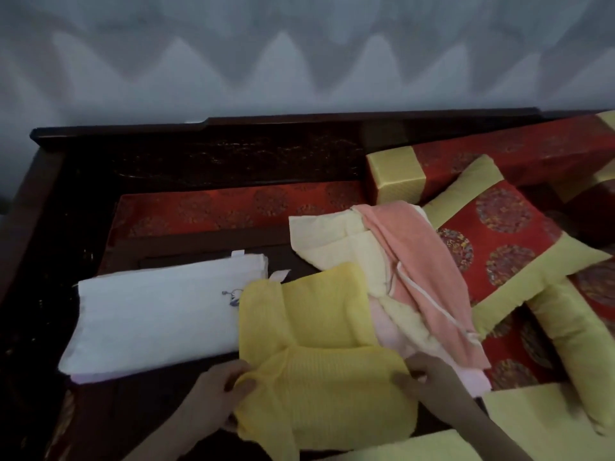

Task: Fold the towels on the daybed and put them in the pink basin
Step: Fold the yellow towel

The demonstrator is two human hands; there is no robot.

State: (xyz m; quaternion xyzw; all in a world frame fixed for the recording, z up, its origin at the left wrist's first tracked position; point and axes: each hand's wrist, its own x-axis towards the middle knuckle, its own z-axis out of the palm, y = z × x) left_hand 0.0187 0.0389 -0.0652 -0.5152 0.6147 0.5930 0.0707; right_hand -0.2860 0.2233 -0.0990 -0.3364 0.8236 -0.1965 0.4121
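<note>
A bright yellow towel [319, 354] lies partly folded at the near middle of the dark wooden daybed [83, 201]. My left hand [216, 390] grips its left edge, and my right hand [429, 377] grips its right edge. To the left lies a folded white towel [159, 314] with a small blue mark, on top of a pale pink layer. Behind the yellow towel sits a loose heap: a pale cream towel [329, 237], a salmon pink towel [422, 271] draped over it, and a light pink one [389, 331] underneath. No pink basin is in view.
Red and gold cushions crowd the right side: a square pillow [499, 241], a long bolster [499, 154] at the back, and a yellow-green roll [579, 347]. A red patterned mat [233, 204] covers the seat behind the towels. A pale wall rises beyond the carved backrest.
</note>
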